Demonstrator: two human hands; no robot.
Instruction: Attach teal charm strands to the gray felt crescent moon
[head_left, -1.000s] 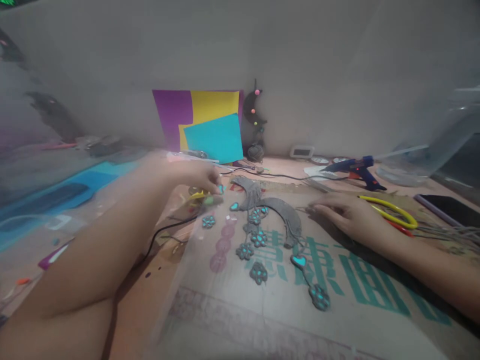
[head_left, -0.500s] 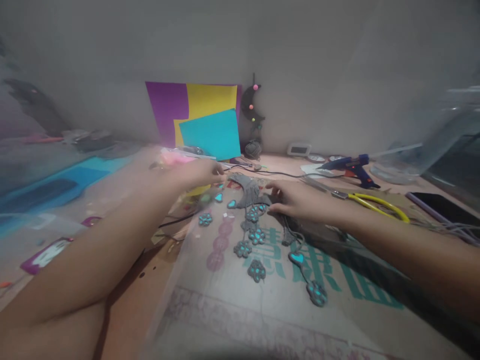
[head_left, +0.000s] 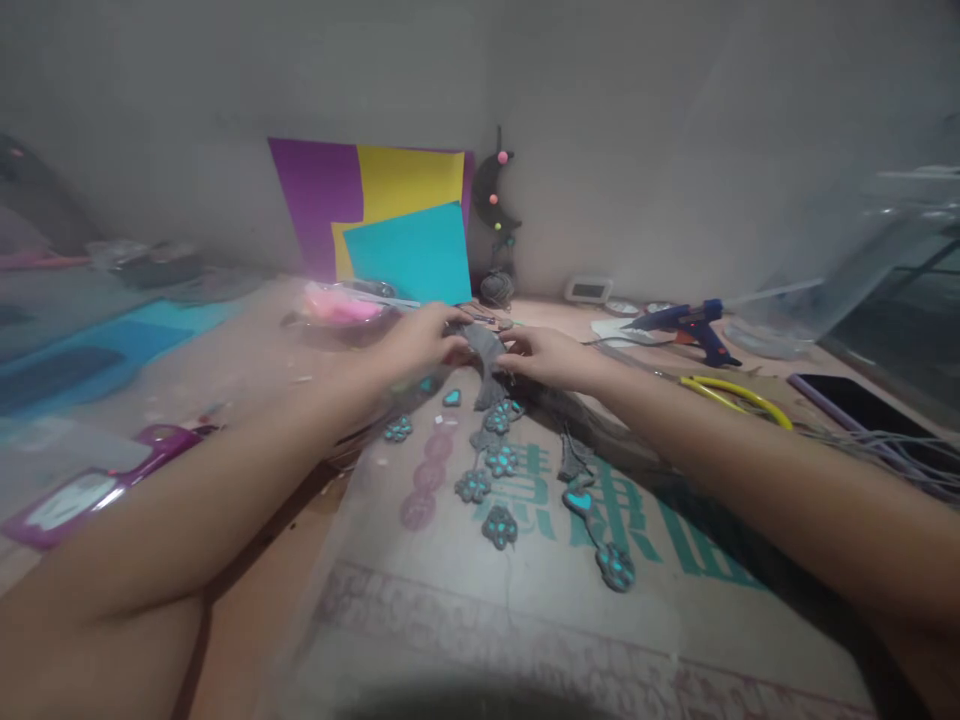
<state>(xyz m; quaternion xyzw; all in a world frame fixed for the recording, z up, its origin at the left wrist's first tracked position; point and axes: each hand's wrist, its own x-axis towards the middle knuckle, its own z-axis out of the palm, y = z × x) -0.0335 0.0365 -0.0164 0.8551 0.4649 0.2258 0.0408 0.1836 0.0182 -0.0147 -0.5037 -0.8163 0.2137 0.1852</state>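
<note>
A grey, yarn-wrapped crescent [head_left: 489,370] stands tilted at the far end of the printed board. My left hand [head_left: 431,338] grips its upper left edge between thumb and fingers. From the other side, my right hand [head_left: 546,356] has its fingertips closed on the right edge. Grey paw-shaped charms with turquoise pads, such as one paw charm [head_left: 500,527], lie below it on the board. A turquoise-centred heart charm [head_left: 579,501] is strung to another paw [head_left: 616,567] at the right.
Yellow-handled scissors [head_left: 739,395], a blue glue gun [head_left: 686,325] and a phone [head_left: 862,410] lie to the right. Coloured sheets [head_left: 409,255] and a dark hanging moon [head_left: 491,195] are against the wall. Purple-framed glasses [head_left: 161,440] lie left.
Both hands have come together and taken hold of the grey crescent, which is now more upright. The view has shifted slightly; the lower charms remain on the board.
</note>
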